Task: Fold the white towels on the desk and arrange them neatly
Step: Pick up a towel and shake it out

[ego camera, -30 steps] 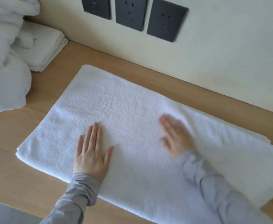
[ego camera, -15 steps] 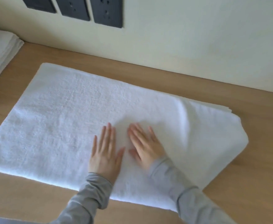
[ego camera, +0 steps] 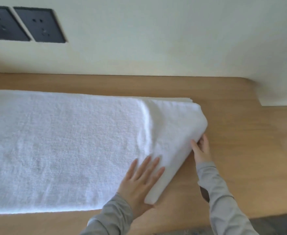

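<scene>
A large white towel [ego camera: 68, 146], folded into a long band, lies flat across the wooden desk [ego camera: 241, 150]. Its right end is lifted slightly off the desk. My left hand [ego camera: 139, 182] lies on the towel's near right corner with straight fingers on top and the thumb under the edge. My right hand [ego camera: 201, 148] grips the towel's right edge, fingers tucked under the cloth and thumb on top. Grey sleeves cover both forearms.
Dark wall sockets [ego camera: 39, 25] sit on the cream wall at the upper left. The desk runs to a wall corner [ego camera: 275, 97] at the right. Bare wood lies right of the towel. A dark strip [ego camera: 275, 224] marks the desk's near edge.
The view has swung right, and the folded stack at the left is out of sight. Both hands moved from the towel's middle to its right end; the right hand took hold of the edge.
</scene>
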Demonstrator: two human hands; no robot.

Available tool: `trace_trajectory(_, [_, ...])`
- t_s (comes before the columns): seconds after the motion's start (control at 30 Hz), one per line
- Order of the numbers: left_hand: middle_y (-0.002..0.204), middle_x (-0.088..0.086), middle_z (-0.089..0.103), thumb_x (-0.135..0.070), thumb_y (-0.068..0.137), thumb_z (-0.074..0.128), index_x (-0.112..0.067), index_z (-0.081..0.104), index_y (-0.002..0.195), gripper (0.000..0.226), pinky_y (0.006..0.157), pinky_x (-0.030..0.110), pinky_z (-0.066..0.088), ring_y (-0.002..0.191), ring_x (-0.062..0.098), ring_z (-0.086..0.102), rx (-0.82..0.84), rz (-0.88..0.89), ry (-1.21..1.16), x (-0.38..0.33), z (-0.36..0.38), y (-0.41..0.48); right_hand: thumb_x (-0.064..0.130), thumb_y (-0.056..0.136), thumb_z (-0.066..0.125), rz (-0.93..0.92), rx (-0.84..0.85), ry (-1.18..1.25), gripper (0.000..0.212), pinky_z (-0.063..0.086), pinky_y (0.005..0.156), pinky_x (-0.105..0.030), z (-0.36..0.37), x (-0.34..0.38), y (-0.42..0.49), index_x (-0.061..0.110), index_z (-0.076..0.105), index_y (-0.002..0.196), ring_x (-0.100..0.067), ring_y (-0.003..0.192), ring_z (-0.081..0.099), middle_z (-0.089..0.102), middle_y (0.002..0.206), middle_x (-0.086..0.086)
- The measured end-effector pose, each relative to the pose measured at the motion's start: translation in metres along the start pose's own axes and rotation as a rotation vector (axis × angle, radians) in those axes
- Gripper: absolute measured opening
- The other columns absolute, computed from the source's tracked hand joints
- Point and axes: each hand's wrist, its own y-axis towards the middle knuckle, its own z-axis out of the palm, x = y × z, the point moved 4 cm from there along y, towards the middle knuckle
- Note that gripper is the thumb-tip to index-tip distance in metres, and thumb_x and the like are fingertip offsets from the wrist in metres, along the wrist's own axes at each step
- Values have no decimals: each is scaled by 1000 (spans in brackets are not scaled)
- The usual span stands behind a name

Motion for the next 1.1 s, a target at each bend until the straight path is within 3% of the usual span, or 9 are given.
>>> trace_trajectory(0.17, [158, 4, 11, -51, 85, 50, -14, 18, 149, 81, 111, 46, 20, 145, 27, 11, -58, 72, -137, 8, -2, -7, 21, 93, 53, 286, 47, 562, 25, 49, 79, -30, 9, 0, 10, 15, 53, 117, -19, 104, 57, 59, 117, -3])
trace_trajectory(0.3, [154, -11, 24, -49, 88, 55, -20, 27, 145, 70, 116, 33, 20, 144, 10, 15, -163, -15, -665, 23, -21, -9, 35, 80, 60, 303, 208, 579, 62, 38, 106, -43, 22, 5, 13, 8, 45, 134, -26, 121, 52, 55, 132, -9])
trace_trajectory(0.43, [143, -27, 37, -53, 83, 55, -44, 35, 136, 58, 113, 28, 28, 138, 2, 30, -261, -173, -961, 32, -39, -8, 34, 81, 58, 269, 352, 646, 66, 50, 85, -36, 33, 14, 8, 20, 35, 141, -20, 110, 57, 55, 126, -1])
trace_trajectory(0.57, [147, -18, 32, -56, 86, 42, -24, 35, 141, 63, 118, 39, 11, 142, 2, 17, -229, -160, -854, 25, -37, -8, 25, 78, 65, 230, 467, 587, 62, 50, 86, -54, 38, 30, -2, 25, 38, 135, -30, 116, 55, 55, 128, -5])
trace_trajectory(0.67, [155, -11, 18, -63, 89, 32, -24, 19, 147, 71, 117, 39, 0, 145, 7, 4, -152, -23, -636, 16, -30, -9, 35, 64, 81, 28, 292, 29, 62, 49, 75, -26, 11, 54, 0, 28, 45, 115, -14, 98, 60, 60, 107, 7])
trace_trajectory(0.73, [158, -5, 1, -72, 85, 27, -24, 5, 148, 83, 115, 43, -6, 144, 11, -10, -37, 76, -391, 11, -19, -8, 47, 56, 78, -73, 158, -318, 64, 47, 73, -27, -23, 57, 1, 30, 46, 108, -13, 87, 59, 60, 98, 11])
trace_trajectory(0.83, [158, 3, -5, -78, 80, 27, -22, 3, 149, 92, 113, 46, -6, 143, 16, -17, 66, 144, -197, 6, -7, -8, 46, 69, 74, 50, 81, -627, 58, 49, 83, -39, -64, 22, -14, 23, 47, 115, -23, 93, 59, 61, 106, 1])
trace_trajectory(0.97, [158, 5, 8, -67, 90, 22, -18, 14, 149, 77, 114, 40, -1, 144, 18, -3, 2, 24, -187, 20, -10, -2, 34, 81, 68, 236, 56, -530, 45, 45, 92, -41, -78, -42, -55, 11, 54, 117, -24, 105, 53, 52, 120, -7])
trace_trajectory(1.1, [156, 0, -16, -71, 81, -10, -18, -9, 147, 85, 116, 35, -14, 143, 17, -19, -9, -226, -108, 53, -13, 20, 28, 78, 71, 173, -157, -347, 29, 42, 78, -29, -86, -53, -82, 15, 57, 99, -21, 98, 52, 53, 106, -4])
